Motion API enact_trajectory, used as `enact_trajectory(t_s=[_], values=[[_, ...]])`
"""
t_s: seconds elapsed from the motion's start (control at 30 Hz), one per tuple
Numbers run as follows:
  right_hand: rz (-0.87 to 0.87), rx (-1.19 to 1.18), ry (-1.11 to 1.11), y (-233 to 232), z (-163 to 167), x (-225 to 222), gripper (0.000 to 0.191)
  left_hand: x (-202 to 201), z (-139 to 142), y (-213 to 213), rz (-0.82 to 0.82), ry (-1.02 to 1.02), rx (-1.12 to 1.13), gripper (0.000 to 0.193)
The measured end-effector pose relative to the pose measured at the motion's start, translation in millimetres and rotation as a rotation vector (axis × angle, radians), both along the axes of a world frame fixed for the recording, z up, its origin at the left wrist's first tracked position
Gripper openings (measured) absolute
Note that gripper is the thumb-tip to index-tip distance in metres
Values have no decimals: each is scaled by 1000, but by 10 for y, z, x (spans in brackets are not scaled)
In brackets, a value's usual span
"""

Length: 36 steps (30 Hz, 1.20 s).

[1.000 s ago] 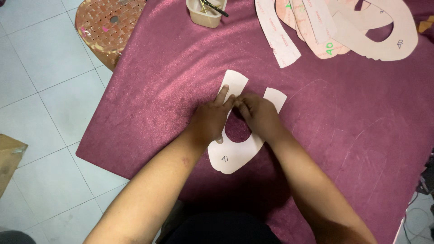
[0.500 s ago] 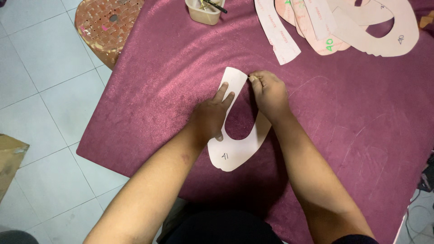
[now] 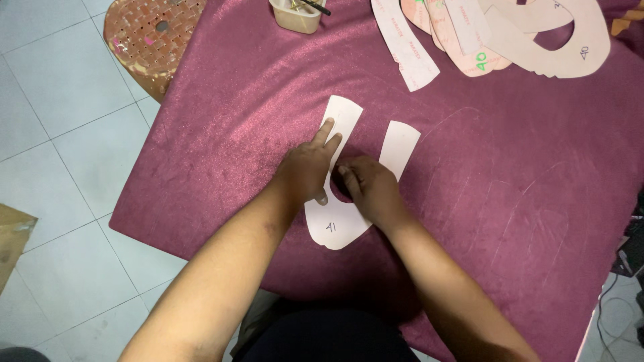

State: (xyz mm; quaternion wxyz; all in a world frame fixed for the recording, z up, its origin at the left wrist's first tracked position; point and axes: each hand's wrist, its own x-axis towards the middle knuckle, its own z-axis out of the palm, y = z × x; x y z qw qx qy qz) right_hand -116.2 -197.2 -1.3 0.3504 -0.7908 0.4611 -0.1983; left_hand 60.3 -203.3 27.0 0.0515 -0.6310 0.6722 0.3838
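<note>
Fingers of both hands — left (image 3: pixel 310 167), right (image 3: pixel 369 191) — press flat, grasping nothing, on the U-shaped paper pattern (image 3: pixel 337 228).

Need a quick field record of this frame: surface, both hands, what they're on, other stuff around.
surface: maroon cloth spread over a table
main item: white U-shaped paper pattern, lying flat
left hand: pressed flat on the pattern's left limb, fingers extended
right hand: at the inner curve of the U, fingertips bunched; any tool is hidden
far edge: stack of pinkish pattern pieces, small beige container
cloth marks: faint traced outlines at right
floor: pale tiles, perforated stool
</note>
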Motion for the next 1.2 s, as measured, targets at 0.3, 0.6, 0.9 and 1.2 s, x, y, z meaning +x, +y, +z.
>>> enact_trajectory(t_s=[0.3,0.6,0.9,1.2], values=[[25,224,-33,354,-3,-154,23,0,0,101,1,16,-74,115],[-73,292,-32,418,49,-224,22,11,-87,367,33,72,-219,61],[-83,217,-61,421,-61,-180,22,13,-239,660,41,80,-360,38],[-205,123,207,542,55,-363,24,-82,-237,802,-135,-167,-408,60]])
